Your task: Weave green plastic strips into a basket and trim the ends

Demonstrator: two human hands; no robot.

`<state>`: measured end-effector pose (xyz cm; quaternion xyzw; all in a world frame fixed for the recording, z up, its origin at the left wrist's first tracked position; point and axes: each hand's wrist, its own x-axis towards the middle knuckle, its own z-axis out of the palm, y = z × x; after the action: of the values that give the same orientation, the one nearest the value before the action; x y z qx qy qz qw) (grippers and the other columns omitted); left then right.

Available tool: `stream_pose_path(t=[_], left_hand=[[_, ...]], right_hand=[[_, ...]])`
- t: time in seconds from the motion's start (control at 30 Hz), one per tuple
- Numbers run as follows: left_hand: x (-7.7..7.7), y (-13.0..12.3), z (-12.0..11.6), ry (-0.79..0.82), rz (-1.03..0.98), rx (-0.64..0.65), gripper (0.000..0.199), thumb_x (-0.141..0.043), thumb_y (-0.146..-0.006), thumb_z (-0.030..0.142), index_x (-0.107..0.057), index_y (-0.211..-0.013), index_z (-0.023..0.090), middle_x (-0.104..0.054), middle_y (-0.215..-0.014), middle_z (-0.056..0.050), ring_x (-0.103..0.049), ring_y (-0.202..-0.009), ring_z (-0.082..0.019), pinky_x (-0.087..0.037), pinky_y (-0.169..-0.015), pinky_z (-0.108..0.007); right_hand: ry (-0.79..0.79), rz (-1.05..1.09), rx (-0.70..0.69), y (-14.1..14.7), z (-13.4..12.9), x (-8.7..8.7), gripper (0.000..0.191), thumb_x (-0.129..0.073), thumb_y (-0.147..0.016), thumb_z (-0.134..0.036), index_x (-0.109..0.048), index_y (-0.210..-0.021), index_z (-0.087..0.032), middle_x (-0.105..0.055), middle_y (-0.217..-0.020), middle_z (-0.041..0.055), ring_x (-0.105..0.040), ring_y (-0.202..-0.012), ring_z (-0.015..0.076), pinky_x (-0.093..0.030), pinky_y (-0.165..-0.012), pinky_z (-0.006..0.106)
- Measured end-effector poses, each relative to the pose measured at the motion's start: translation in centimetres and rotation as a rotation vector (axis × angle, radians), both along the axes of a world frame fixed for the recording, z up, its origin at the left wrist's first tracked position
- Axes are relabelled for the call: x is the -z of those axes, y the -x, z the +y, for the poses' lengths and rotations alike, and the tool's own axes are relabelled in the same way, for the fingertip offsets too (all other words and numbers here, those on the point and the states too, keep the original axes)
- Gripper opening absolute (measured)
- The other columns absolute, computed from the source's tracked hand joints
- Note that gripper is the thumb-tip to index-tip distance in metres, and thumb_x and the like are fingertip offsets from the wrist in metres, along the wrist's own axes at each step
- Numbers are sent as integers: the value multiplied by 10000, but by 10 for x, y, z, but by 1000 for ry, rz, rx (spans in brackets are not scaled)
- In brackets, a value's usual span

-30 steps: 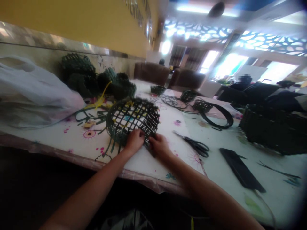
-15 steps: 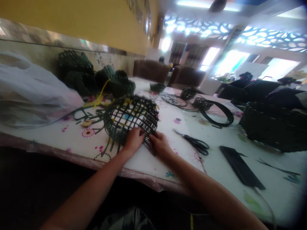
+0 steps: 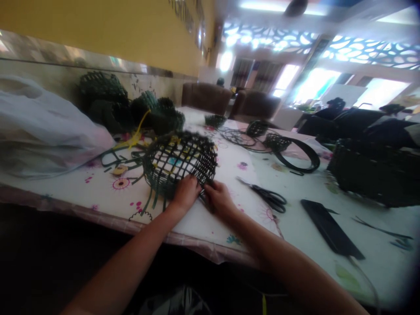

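Observation:
A dark green open-weave basket [image 3: 179, 159] lies on the flower-patterned tablecloth [image 3: 183, 223], with loose strip ends sticking out at its left and front. At its near right edge, my left hand [image 3: 187, 190] is closed on the woven rim. Right beside it, my right hand [image 3: 216, 194] pinches the same edge, where dark strips meet; its fingertips are partly hidden. Black-handled scissors [image 3: 267, 196] rest on the cloth to the right of my right hand.
A white plastic bag [image 3: 42, 131] fills the left side. Dark woven pieces [image 3: 157, 113] stand along the wall. A coiled strip [image 3: 300, 155], a phone [image 3: 331, 227] with a cable and a large dark woven basket [image 3: 374, 175] occupy the right. People sit in the background.
My left hand has shifted slightly right, closer to my right hand. The right hand and the basket stay nearly in place.

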<state>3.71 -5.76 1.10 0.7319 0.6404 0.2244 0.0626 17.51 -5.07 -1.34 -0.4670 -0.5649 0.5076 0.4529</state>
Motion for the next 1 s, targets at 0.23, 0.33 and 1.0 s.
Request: stream_pose_path(t=[0.23, 0.33, 1.0], left_hand=[[2, 4, 1, -12, 18, 44, 212, -450, -913, 116, -656, -963, 107, -675, -1012, -136, -633, -971, -226, -469, -877, -306], [3, 2, 2, -11, 5, 28, 176, -489, -893, 128, -658, -939, 115, -678, -1000, -132, -637, -952, -228, -473, -861, -306], [11, 6, 5, 66, -372, -34, 162, -531, -842, 87, -672, -915, 124, -714, -935, -95, -665, -828, -172, -516, -771, -276]], right_hand=[[22, 39, 3, 0, -3, 0, 229, -629, -734, -375, -489, -664, -208, -457, -475, -57, -371, -407, 82, -254, -393, 223], [28, 51, -11, 1, -4, -3, 214, -635, -733, -367, -504, -679, -207, -449, -474, -62, -366, -405, 80, -258, -391, 220], [169, 67, -164, -7, 8, -8, 298, -717, -665, -415, -519, -681, -192, -532, -482, -54, -453, -396, 75, -331, -377, 206]])
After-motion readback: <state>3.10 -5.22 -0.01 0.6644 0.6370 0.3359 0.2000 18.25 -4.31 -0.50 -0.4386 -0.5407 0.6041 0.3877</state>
